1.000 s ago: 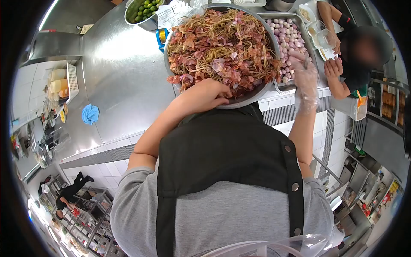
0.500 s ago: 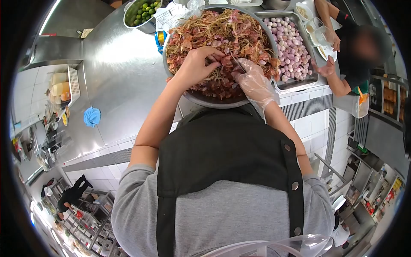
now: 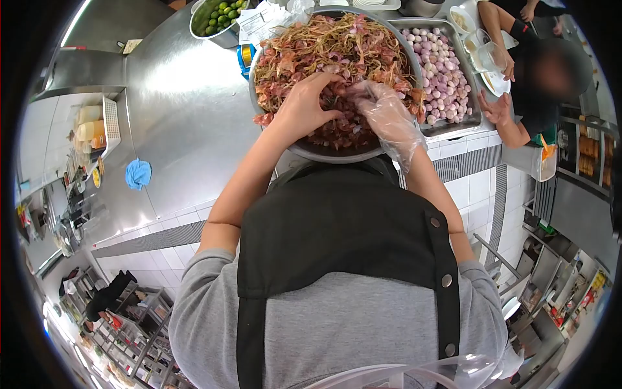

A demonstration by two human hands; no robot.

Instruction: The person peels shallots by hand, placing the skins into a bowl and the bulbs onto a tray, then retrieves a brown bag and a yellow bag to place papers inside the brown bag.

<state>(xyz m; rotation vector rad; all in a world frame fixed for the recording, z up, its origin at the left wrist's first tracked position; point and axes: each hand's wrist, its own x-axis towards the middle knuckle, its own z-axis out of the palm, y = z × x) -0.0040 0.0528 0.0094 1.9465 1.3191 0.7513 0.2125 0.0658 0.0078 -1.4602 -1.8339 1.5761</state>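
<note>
A big round metal bowl is heaped with reddish shallots in dry skins and stringy roots. Over its near half is my bare left hand, its thumb apart from its curved fingers, with dark red shallots below the gap. Close beside it, my right hand wears a clear plastic glove; its fingers are bent together at the shallots, and what they grip is hidden. Right of the bowl, a rectangular metal tray holds pale purple peeled shallots.
At the right, a co-worker's hand is near a white plate and clear containers. A pot of green limes, papers and a blue tape dispenser stand left of the bowl. A blue cloth lies further left.
My left hand's thumb has moved away from its fingers. My right hand has turned slightly, still at the shallots. The co-worker's nearer hand has shifted a little.
</note>
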